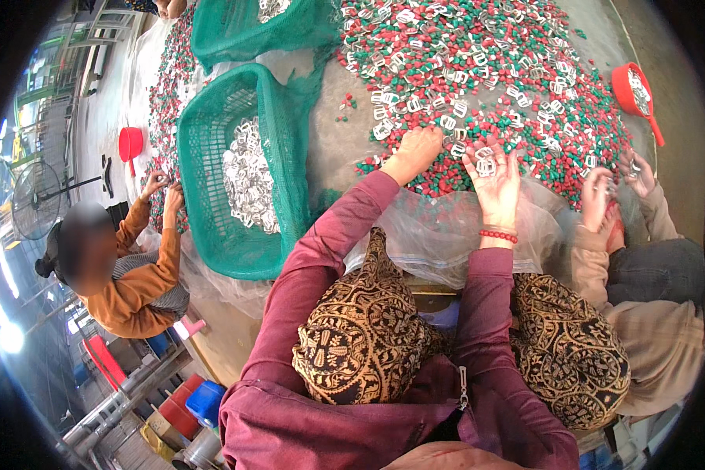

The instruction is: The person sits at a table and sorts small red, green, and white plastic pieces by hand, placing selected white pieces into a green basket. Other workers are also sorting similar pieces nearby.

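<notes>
- Nearest in, two maroon sleeves come up over patterned brown-and-black trousers, knees drawn up on either side.
- A clear plastic sheet (439, 235) bunches across the lap, just under both wrists.
- The right wrist wears a red bead bracelet (498, 235).
- The right hand (493, 178) is lifted off the heap, fingers loosely curled, with a small silver clip (486, 166) resting against the palm and fingertips.
- The left hand (417, 150) is knuckles-up, fingers bunched down into the near edge of the heap; what it pinches, I cannot tell.
- Both hands sit close together at the heap's near rim, and the loose clips lie touching and just beyond the fingertips.
- The heap (478, 70) itself spreads away ahead: red and green pellets mixed with many silver clips.
- To the left of the left hand, a green mesh basket (211, 133) holds a pile of sorted silver clips.
- At right, another person's hands (615, 184) in beige sleeves pick at the same heap.
- Past them, a red scoop (633, 90) lies on the pellets.
- Far left, a person in orange works beside a second red scoop (130, 142).
</notes>
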Tool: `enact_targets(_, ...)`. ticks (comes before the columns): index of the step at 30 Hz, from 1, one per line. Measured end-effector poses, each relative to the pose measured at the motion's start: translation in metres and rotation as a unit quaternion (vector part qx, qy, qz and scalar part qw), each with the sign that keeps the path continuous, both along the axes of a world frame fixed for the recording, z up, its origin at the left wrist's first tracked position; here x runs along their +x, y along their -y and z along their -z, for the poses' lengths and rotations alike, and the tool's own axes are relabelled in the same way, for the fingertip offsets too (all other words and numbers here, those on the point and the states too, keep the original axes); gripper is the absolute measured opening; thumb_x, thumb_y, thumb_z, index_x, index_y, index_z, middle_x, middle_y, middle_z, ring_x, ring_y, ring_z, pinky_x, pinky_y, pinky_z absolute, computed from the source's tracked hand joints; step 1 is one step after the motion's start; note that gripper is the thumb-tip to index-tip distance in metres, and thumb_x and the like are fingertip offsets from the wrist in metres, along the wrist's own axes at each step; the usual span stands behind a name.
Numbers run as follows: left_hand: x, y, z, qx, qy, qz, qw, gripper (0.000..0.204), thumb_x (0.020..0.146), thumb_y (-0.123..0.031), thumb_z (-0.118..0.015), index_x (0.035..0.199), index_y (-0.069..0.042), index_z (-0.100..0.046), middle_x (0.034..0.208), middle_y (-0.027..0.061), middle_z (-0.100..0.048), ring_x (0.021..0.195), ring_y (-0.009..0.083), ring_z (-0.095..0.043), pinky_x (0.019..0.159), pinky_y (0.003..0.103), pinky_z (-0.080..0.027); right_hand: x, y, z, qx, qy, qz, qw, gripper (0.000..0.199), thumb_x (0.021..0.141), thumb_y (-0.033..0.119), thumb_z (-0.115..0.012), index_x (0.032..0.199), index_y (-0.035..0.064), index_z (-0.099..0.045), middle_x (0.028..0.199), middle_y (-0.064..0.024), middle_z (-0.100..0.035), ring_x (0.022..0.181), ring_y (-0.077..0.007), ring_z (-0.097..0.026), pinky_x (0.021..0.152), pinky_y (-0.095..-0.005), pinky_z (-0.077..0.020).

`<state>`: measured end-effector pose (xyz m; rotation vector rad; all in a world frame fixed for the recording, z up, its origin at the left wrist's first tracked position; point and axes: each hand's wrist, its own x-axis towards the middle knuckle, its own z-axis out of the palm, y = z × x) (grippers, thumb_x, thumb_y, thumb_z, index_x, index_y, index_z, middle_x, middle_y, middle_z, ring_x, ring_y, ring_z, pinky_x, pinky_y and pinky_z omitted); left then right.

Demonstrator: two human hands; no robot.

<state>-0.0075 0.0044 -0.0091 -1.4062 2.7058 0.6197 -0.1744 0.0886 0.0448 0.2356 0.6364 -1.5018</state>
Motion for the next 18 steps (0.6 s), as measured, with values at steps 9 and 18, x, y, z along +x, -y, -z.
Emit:
enact_targets(9,0.048,0.008,-0.074,0.522,-0.522,-0.313,0.597,0.020,0.091,-0.030,-0.050,0.086,-0.010,-0.053,0.068,-0.0004,-0.046,0.056,0.0087,-0.043,0.044,0.020,-0.032,-0.022,0.009,0.020,0.084,-0.387,-0.172,0.902,0.024,0.086,0.017,-0.060,0.106,0.0034,-0.056,0.070,0.0002,-0.054,0.056,-0.0115,-0.047,0.055,-0.0247,-0.0396)
enact_targets(18,0.003,0.034,-0.051,0.407,-0.303,-0.237,0.829,0.031,0.085,-0.028,-0.058,0.104,-0.004,-0.055,0.081,0.0068,-0.061,0.064,0.0154,-0.059,0.046,0.028,-0.042,0.028,0.021,0.050,0.128,-0.824,-0.247,0.494,0.030,0.074,0.018,-0.069,0.099,0.0067,-0.059,0.071,-0.0140,-0.062,0.070,-0.0287,-0.063,0.065,-0.0412,-0.0467)
